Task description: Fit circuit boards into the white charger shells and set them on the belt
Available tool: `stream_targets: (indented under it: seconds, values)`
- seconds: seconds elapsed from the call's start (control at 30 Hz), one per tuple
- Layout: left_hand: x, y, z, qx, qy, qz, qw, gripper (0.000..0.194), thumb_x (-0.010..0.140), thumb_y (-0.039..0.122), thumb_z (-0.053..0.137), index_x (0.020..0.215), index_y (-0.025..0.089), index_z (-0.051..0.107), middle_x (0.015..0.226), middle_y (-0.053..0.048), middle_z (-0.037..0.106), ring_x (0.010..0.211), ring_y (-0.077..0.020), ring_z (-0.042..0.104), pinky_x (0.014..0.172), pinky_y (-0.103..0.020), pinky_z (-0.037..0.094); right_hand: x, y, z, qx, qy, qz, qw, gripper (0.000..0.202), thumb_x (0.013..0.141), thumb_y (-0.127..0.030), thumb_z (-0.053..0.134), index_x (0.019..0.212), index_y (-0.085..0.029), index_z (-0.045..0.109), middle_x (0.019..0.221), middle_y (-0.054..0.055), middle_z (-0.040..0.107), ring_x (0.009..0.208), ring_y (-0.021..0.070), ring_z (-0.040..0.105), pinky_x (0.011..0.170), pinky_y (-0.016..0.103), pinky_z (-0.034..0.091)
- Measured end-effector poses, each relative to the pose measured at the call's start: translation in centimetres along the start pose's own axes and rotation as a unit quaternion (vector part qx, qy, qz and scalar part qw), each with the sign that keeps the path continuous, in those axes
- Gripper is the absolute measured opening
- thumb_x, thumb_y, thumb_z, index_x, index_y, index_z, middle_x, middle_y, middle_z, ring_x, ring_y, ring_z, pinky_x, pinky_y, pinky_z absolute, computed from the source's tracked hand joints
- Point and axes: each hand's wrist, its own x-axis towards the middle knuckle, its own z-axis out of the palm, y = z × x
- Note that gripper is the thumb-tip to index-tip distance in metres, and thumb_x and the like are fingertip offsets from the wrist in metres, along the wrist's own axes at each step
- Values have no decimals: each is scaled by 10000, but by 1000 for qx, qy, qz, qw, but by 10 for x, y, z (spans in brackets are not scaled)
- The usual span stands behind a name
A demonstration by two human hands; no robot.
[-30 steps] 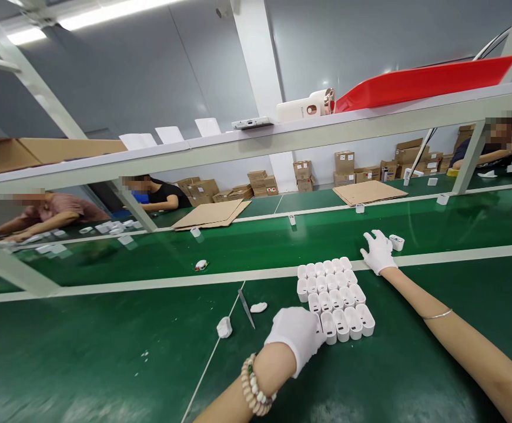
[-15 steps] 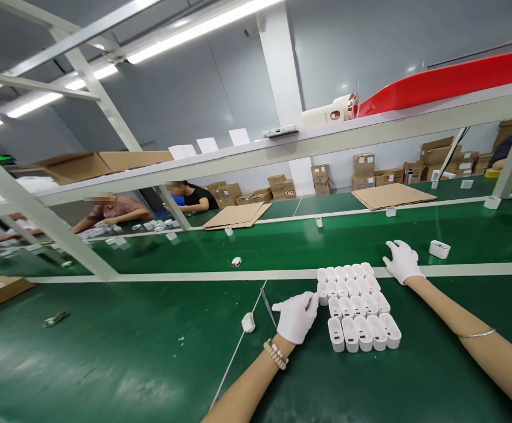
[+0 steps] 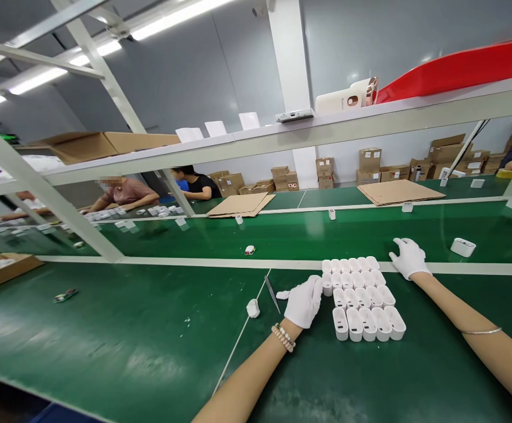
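Note:
Several white oval plastic casings (image 3: 369,323), open at the top, stand upright in close rows on the green work surface. My left hand (image 3: 304,301), in a white glove, is closed at the left end of these rows. Its fingertips meet the end casing (image 3: 327,285), and what they hold, if anything, is hidden. A small white rounded shape (image 3: 283,295) shows beside that hand; I cannot tell if it is a glove finger or a separate piece. My right hand (image 3: 408,258), also gloved, is open over the pale rail behind the rows. A lone white casing (image 3: 462,247) lies to its right.
Tweezers (image 3: 272,294) and a white lump (image 3: 253,308) lie left of my left hand. A small circuit board (image 3: 66,295) is farther left. Beyond the rail (image 3: 220,262), a green belt (image 3: 291,238) carries small parts. A shelf (image 3: 256,148) crosses above; co-workers sit far left.
The view has shifted slightly, showing more of the table's near left edge. Both hands stay at nearly the same places by the rows. The white shape beside my left hand stands out more.

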Motion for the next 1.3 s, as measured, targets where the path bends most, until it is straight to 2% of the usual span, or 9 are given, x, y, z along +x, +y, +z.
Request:
stream_targets:
  seconds: [0.1,0.23,0.3,0.43,0.53,0.73,0.87,1.0,1.3]
  values:
    - [-3,2,-3,-9,-8,19,1000,284,949,348,595,1193,204,609,1229,-81,618,1044,-224,631,867,-400,559,-2,-2,-4,-3,-4,-2,1000,525,923,-477,591,1342,-167,526,1346,134,530,1205,298,518,1024,521,394]
    - [0,5,-2,-22,-12,60,998,305,944,366,602,1163,155,614,1129,-70,651,982,-215,654,852,-411,559,-3,-5,-9,-15,-25,0,1000,479,939,-486,569,1282,-152,560,1280,129,568,1146,274,553,996,495,420]
    - [2,6,-1,-28,-13,83,996,260,999,353,500,1102,153,632,1038,-55,682,934,-192,665,858,-402,548,-4,-7,-11,-23,-48,1,999,429,954,-484,549,1209,-141,595,1219,122,599,1097,255,579,965,471,447]
    - [6,4,5,-24,-10,102,994,452,1061,324,204,1053,192,637,971,-44,717,920,-199,682,824,-339,514,-5,-10,-15,-36,-127,-13,991,352,984,-462,518,1047,-139,644,1065,83,657,968,203,631,879,409,510]
    - [7,1,8,-16,-10,107,994,487,1054,333,155,1074,209,626,979,-44,726,911,-211,688,777,-307,495,-5,-13,-15,-40,-189,-22,981,323,984,-436,538,1055,-140,647,1034,67,672,914,185,651,846,394,536]
    - [8,-1,17,-10,18,94,995,416,1048,351,224,1124,226,613,973,-37,730,886,-219,688,746,-296,457,-6,-18,-18,-50,-240,-30,969,316,976,-409,562,1142,-147,625,1112,81,656,948,193,649,851,398,545]
    - [7,0,18,-13,48,57,997,351,1031,331,314,911,213,622,820,-39,700,791,-209,672,702,-292,409,-6,-20,-21,-58,-253,-37,965,317,976,-408,563,1145,-147,624,1117,82,654,956,196,648,856,403,544]
    - [8,0,17,-27,70,14,997,280,977,353,436,748,217,521,675,-6,607,668,-194,615,616,-287,350,-7,-22,-24,-66,-263,-38,962,307,976,-404,565,1126,-144,632,1109,79,658,965,198,649,867,409,541]
    - [12,5,18,-86,92,-10,992,316,865,268,536,641,240,315,596,49,432,584,-151,509,574,-274,289,-7,-23,-28,-74,-277,-35,957,319,984,-428,543,1060,-139,654,1061,73,678,959,196,656,890,419,530]
